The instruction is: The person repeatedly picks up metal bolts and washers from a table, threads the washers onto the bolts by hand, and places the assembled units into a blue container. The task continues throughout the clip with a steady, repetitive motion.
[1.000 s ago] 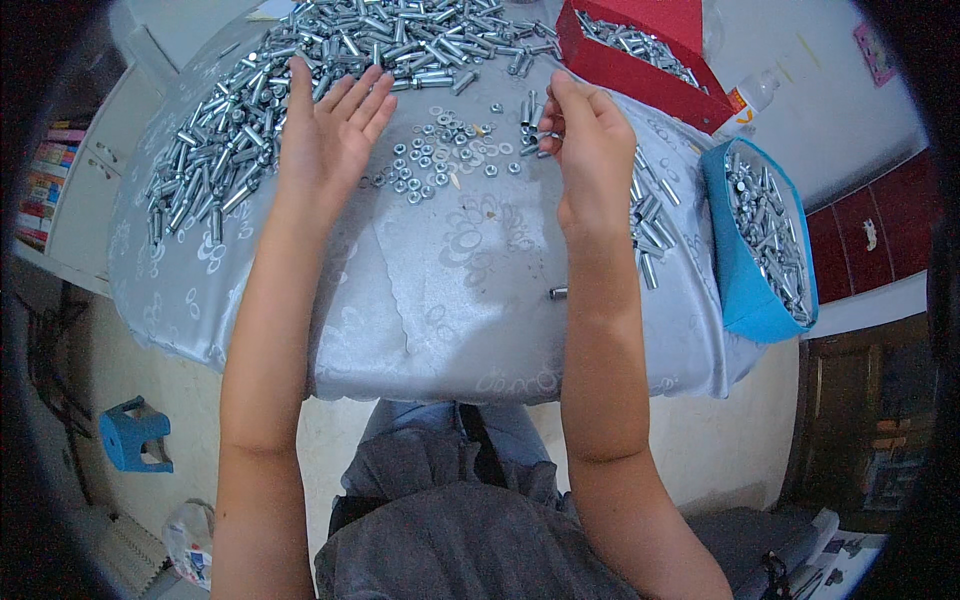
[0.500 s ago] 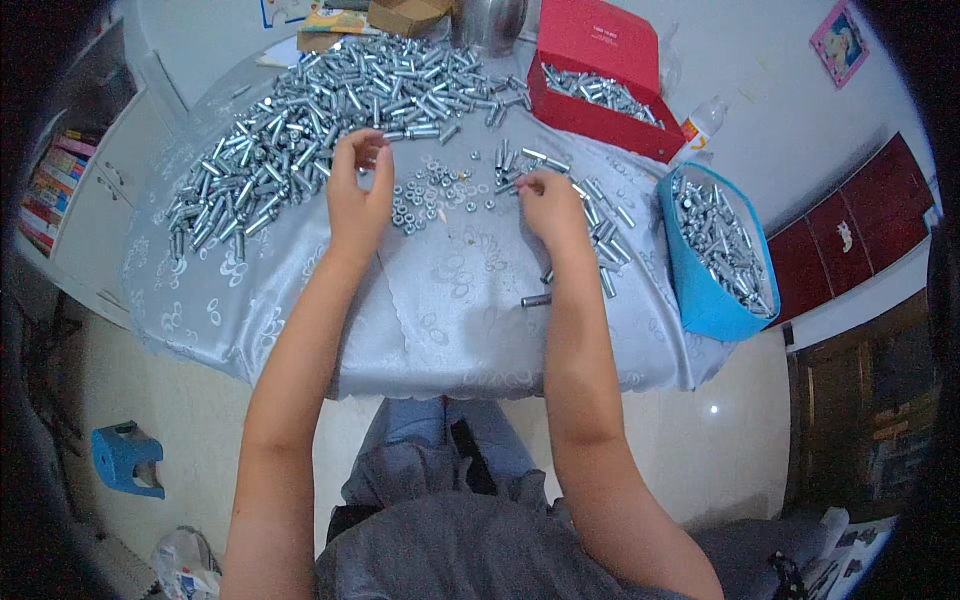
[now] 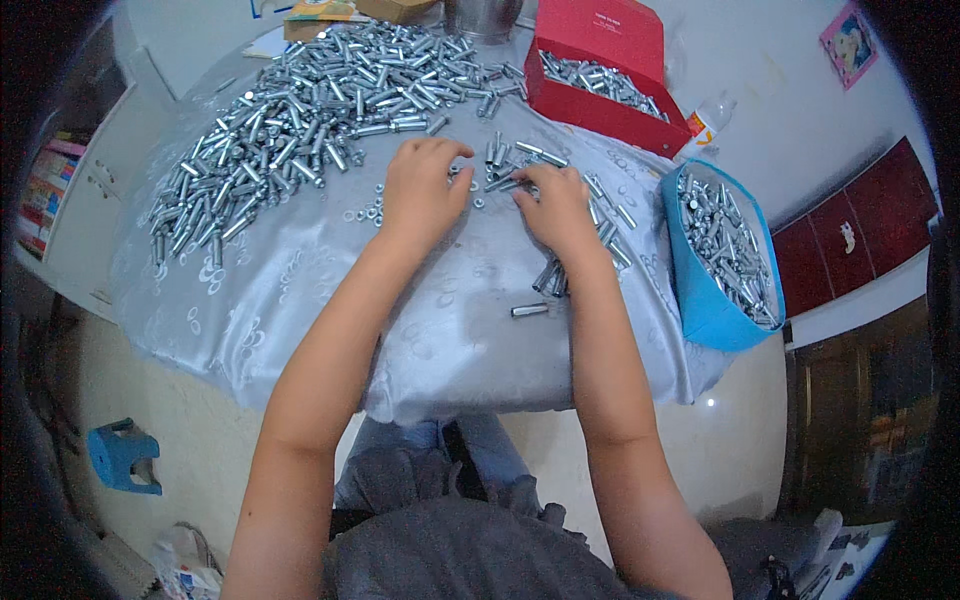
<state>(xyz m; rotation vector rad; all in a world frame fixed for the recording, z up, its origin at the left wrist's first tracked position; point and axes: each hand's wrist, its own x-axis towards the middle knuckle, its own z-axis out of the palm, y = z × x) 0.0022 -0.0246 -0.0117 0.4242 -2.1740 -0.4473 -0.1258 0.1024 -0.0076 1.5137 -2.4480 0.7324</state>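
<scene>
My left hand (image 3: 428,190) is over the small silver nuts (image 3: 372,212), covering most of them. Its fingers are curved, with a gap between them and the thumb and nothing visible in between. My right hand (image 3: 558,205) is at the smaller group of silver bolts (image 3: 541,154), thumb and forefinger apart. Close to its fingertips lies one bolt (image 3: 500,184); I cannot tell whether they touch. More bolts lie beside and under this hand, and a single bolt (image 3: 530,310) lies nearer to me. A large heap of bolts (image 3: 300,130) spreads over the far left.
A silvery patterned cloth (image 3: 300,300) covers the table. An open red box (image 3: 600,112) of bolts stands at the far right, and a blue fabric bin (image 3: 725,318) holds more. Behind are a plastic bottle (image 3: 708,122) and a metal pot (image 3: 483,18). A blue stool (image 3: 125,455) stands on the floor.
My left hand has moved right, from beside the large heap to over the nuts. My right hand has shifted slightly right and nearer, its thumb and forefinger now farther apart. The view has shifted slightly.
</scene>
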